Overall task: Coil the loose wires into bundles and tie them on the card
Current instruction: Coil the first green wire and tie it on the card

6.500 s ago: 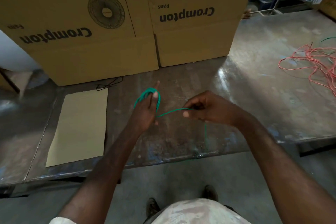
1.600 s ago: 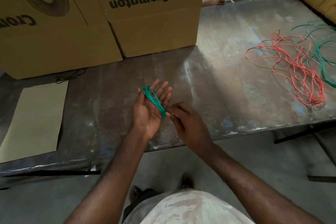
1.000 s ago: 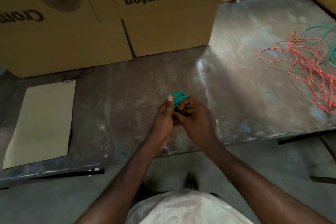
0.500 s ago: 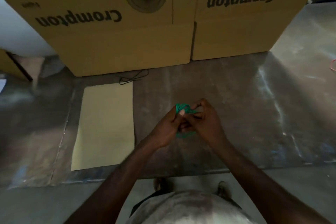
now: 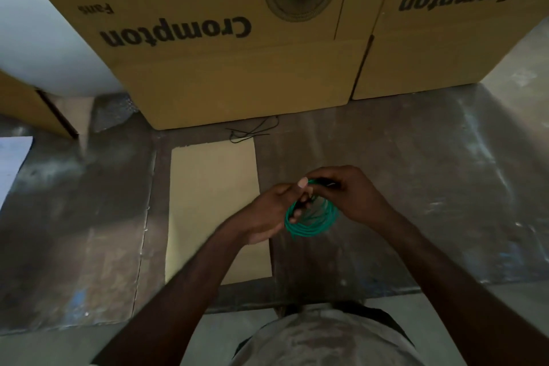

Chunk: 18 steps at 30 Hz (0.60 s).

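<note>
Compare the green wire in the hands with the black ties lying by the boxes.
The green wire is wound into a round coil of several loops; the black ties lie as loose strands. The green wire is held above the table by the left hand and right hand; the black ties rest untouched at the far end of the card. Both are thin and flexible.

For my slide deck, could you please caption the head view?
Both hands, left hand and right hand, hold a coiled green wire beside the card.
</note>
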Available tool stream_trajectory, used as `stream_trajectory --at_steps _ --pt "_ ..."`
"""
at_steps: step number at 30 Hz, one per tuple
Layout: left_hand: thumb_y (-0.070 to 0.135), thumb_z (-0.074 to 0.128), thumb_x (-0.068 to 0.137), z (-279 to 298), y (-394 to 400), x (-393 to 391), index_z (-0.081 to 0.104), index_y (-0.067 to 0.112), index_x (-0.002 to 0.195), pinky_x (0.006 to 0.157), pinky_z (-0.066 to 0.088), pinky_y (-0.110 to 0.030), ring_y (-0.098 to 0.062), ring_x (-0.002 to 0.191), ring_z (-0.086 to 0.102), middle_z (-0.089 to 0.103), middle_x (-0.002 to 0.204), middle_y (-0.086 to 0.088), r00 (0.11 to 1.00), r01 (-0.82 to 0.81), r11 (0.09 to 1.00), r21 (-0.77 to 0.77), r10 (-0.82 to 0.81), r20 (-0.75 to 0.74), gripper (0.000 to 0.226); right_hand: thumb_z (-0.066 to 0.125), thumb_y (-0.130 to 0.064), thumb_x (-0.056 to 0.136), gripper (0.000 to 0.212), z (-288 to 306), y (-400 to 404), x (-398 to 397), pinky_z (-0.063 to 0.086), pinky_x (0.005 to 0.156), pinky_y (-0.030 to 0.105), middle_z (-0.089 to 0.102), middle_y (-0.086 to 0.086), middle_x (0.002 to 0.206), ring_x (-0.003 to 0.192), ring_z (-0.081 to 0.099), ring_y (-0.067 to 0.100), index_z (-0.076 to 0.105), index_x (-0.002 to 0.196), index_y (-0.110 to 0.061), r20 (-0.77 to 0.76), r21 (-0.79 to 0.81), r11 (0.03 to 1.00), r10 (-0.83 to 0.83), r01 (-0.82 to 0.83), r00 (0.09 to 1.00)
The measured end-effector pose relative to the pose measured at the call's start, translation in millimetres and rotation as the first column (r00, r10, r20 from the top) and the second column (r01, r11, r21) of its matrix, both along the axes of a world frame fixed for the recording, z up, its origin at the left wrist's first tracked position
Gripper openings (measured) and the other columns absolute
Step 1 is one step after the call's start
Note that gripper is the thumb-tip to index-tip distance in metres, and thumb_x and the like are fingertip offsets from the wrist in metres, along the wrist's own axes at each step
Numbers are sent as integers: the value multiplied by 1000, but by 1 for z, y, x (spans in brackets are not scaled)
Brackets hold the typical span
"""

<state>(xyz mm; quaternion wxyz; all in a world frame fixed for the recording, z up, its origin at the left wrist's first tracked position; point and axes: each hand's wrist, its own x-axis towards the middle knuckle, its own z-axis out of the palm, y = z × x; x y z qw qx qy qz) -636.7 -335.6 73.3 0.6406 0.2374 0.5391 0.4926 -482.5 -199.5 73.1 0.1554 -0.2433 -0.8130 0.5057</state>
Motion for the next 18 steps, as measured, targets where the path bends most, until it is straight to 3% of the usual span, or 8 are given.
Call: stream_trajectory --at_steps 3,6,9,13,16,18 --pt "40 48 112 -9 5 -7 69 10 97 69 45 -25 -14 75 53 59 82 -2 973 -168 985 42 172 -153 40 77 -12 94 12 -8 -1 -23 59 87 33 81 -10 99 94 75 4 82 104 -15 -4 42 995 -89 89 996" --pt "41 47 112 -20 9 -15 71 14 94 77 48 -26 -9 78 61 66 81 1 888 -339 940 43 335 -316 41 77 -15 93 12 -16 -3 -50 59 84 36 81 -6 97 92 75 8 82 104 -14 -31 80 982 -168 170 985" --pt "42 48 112 -29 11 -32 66 17 87 70 43 -33 -11 68 54 58 69 4 783 -432 896 105 430 -449 40 77 -19 94 15 -23 -8 -81 58 84 27 80 -6 101 93 73 3 81 107 -13 -75 67 975 -208 213 975" --pt "26 51 112 -37 6 -50 58 9 102 64 43 -36 -15 66 50 56 75 -7 638 -565 797 216 587 -498 21 80 -16 92 16 -33 -7 -116 52 84 11 77 -15 98 91 69 -9 82 108 -16 -54 -91 978 -193 188 980" --pt "23 51 112 -44 2 -73 51 11 96 61 44 -37 -16 64 50 54 74 -6 579 -593 771 233 609 -543 20 72 -19 100 12 -40 4 -146 57 84 24 82 1 97 89 72 5 81 106 -16 -48 -255 962 -111 95 993" --pt "24 52 111 -51 0 -94 51 15 93 62 45 -37 -15 64 50 55 75 -3 551 -618 755 219 615 -564 20 64 -25 105 22 -50 18 -165 59 82 36 80 12 94 86 70 15 79 101 -10 -16 -288 950 -127 118 992"
